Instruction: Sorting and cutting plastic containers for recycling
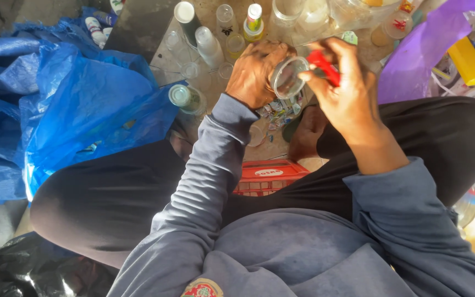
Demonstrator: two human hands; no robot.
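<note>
Glass jar [288, 77], clear and small, sits up in both hands above the person's lap, its open mouth turned toward the camera. Far left, a crumpled blue plastic sheet [72, 104] covers the floor, with a green-tinted capped bottle [187, 99] lying at its edge. Beyond that, a cluster of clear bottles [207, 47] stands on a flat board [166, 55]. The left hand [257, 74] wraps the jar from the side, fingers clamped around its body. Just right of the jar's mouth, the right hand [347, 93] has its fingers pinched shut on a small red tool [324, 65], whose tip touches the rim. Judging from this, the step in hand is working at the jar's rim or label with the red piece; what follows would seem to call for a firm left grip and a controlled scrape. Below the hands lies a red crate [268, 179]. Further right are a purple bag [435, 49] and a yellow object [468, 60].
</note>
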